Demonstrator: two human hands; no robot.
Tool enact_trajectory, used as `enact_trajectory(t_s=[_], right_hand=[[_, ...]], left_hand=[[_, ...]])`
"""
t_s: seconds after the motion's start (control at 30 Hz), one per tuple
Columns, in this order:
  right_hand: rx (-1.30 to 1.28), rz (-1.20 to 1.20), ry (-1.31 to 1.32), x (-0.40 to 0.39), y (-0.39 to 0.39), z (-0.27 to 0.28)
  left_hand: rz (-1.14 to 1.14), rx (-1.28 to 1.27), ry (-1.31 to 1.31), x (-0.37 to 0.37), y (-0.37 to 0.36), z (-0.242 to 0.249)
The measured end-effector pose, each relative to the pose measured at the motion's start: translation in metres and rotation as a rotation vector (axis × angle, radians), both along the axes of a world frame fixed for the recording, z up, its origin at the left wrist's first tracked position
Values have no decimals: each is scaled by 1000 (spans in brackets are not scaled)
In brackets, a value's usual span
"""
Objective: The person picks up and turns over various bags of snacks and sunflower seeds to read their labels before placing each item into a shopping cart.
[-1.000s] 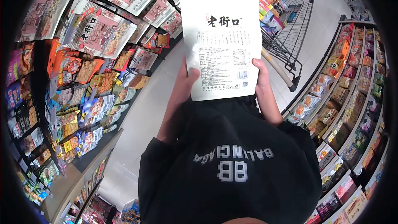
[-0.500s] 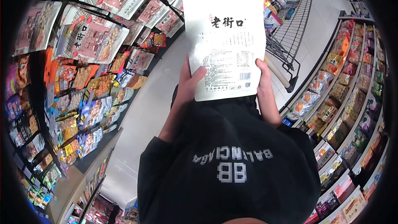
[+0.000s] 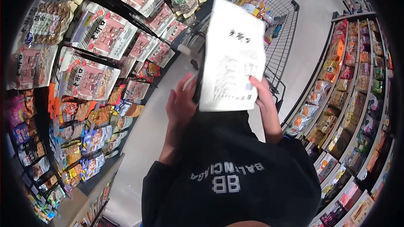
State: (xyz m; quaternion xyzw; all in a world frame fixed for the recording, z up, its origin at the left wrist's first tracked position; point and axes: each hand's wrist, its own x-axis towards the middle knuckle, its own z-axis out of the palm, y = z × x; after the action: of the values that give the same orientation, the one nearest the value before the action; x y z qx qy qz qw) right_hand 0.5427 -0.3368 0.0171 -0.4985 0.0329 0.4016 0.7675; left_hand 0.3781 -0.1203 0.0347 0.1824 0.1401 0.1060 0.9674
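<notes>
A white snack bag [image 3: 233, 54] with black printed characters and small text faces me, tilted, in front of my dark sweatshirt. My right hand [image 3: 262, 93] grips its lower right edge, thumb on the printed face; the fingers behind are hidden. My left hand [image 3: 182, 101] is off the bag, just left of it, with fingers apart and nothing in them. Similar white and pink bags [image 3: 87, 75] hang on the rack at the left.
A wire shopping cart [image 3: 273, 38] holding colourful packages stands beyond the bag. Hanging snack packets [image 3: 75, 126] fill the left side. Curving shelves [image 3: 336, 101] of packaged food line the right. Pale floor [image 3: 147, 138] runs along the left rack.
My left hand has let go of the bag and moved left, its fingers spreading. The bag has tilted in my right hand. The view has shifted, showing more of the upper left rack.
</notes>
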Motion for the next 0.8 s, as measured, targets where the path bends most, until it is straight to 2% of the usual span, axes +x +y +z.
enact_trajectory(t_s=[0.03, 0.1, 0.2, 0.27, 0.33, 0.47, 0.53, 0.6, 0.63, 0.67, 0.73, 0.77, 0.8], right_hand=[[-49, -137, 55, 12, 0, 6], [-121, -198, -19, 34, -9, -6], [-133, -286, -123, 117, -23, -27], [-132, -358, -159, 169, -19, -54], [-338, -318, -251, 241, -17, -143], [-414, -341, -405, 270, 14, -232], [-382, -203, -120, 274, 33, -265], [-418, -136, -60, 272, 49, -285], [-370, -75, -57, 262, 62, -272], [-283, -3, -41, 266, 68, -297], [-477, 224, 114, 273, 71, -314], [-538, 423, 89, 280, 69, -339], [-616, 499, -8, 271, 71, -335]], left_hand=[[2, -35, -76, 5, 1, -6], [34, 89, -34, 12, -3, -12], [55, 266, 210, 10, -4, -21], [103, 254, 313, -4, -5, -32], [160, 218, 412, -26, -6, -56], [291, 198, 521, -45, -16, -59], [356, 161, 515, -56, -21, -59], [407, 150, 542, -65, -26, -55], [421, 154, 555, -71, -27, -54], [432, 157, 567, -76, -29, -53], [469, 139, 589, -87, -32, -54], [485, 133, 596, -89, -32, -55], [488, 137, 602, -89, -31, -56]])
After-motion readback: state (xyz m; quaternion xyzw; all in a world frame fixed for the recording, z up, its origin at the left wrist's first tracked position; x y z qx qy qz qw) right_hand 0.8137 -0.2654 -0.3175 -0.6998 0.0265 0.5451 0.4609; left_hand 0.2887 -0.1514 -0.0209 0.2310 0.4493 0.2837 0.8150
